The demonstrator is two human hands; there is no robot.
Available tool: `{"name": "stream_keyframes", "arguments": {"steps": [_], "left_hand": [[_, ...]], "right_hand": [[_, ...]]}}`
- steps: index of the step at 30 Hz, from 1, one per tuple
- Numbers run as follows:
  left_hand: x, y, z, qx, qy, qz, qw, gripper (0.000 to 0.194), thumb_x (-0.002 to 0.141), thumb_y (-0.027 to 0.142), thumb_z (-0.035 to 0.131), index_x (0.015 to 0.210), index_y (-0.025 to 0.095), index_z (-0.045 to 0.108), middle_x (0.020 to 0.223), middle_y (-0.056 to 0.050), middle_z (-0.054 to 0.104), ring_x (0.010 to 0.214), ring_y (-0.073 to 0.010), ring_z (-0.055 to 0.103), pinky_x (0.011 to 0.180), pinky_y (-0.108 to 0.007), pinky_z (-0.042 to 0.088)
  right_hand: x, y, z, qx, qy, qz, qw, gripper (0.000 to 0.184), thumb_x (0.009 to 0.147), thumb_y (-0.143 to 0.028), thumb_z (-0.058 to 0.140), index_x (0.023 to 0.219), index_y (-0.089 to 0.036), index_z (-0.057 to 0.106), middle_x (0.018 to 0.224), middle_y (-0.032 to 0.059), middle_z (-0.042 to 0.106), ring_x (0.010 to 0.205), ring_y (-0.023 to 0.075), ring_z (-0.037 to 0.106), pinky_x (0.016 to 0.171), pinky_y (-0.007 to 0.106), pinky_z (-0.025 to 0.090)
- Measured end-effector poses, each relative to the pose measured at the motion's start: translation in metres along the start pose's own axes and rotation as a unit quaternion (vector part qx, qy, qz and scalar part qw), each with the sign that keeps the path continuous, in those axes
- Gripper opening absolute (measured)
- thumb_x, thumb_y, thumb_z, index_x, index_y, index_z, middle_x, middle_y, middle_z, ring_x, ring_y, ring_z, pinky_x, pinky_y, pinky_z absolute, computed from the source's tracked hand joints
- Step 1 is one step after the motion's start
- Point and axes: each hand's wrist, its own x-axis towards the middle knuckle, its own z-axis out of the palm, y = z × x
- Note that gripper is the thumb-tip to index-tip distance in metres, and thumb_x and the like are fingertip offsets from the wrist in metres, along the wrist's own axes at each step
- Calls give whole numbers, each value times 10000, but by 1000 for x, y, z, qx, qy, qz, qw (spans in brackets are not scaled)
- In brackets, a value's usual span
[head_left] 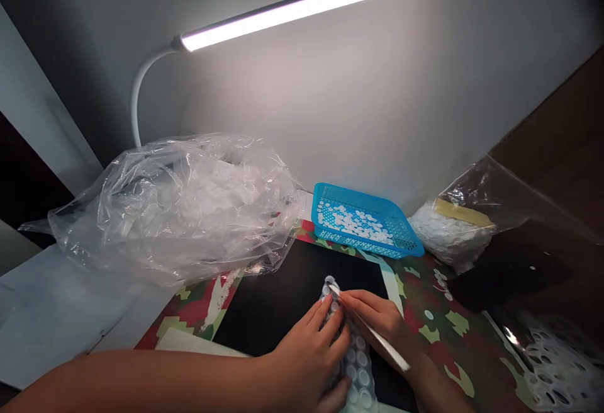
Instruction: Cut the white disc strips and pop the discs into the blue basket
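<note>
A long translucent strip with rows of round white discs (pixel 362 376) lies on a black mat (pixel 264 299). My left hand (pixel 309 344) grips the strip from its left side, its fingertips near the far end and its thumb closer to me. In my right hand (pixel 377 318) is a slim white stick-like tool (pixel 394 353), pinched between the fingers. The tool's tip meets the strip's far end, just beyond my left fingertips. Part of the strip is hidden beneath my hands.
A blue basket (pixel 406 246) behind the mat holds many small white discs. Clear plastic bags, a large one (pixel 189 211) at left and another (pixel 453 237) at right, flank it. Perforated white scrap (pixel 561 362) lies at right. A lit lamp (pixel 311 4) hangs above.
</note>
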Motion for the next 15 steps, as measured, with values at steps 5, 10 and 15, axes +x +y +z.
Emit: {"name": "stream_keyframes", "arguments": {"steps": [5,10,15], "left_hand": [[-2,1,-1,1,-9,1,1000,613,883,412,390,1365,33,362,1449,-221,308,1360,-388,177,1110,-503,215],[-2,0,-2,-4,-13,-1,1000,620,882,415,396,1372,37,355,1452,-219,302,1358,-386,182,1105,-499,227],[-3,0,-4,-9,-20,-10,1000,622,892,425,383,1391,57,335,1474,-200,264,1367,-374,157,1111,-496,215]], "right_hand": [[7,3,3,-68,71,25,995,284,868,-103,480,1054,-221,659,934,86,708,830,201,688,692,281,576],[9,-8,-8,0,41,86,995,146,882,-180,514,893,-218,654,806,42,702,712,177,675,659,272,552],[-3,-11,-22,49,25,189,981,116,865,-283,566,812,-216,644,737,28,695,650,176,666,591,259,531]]}}
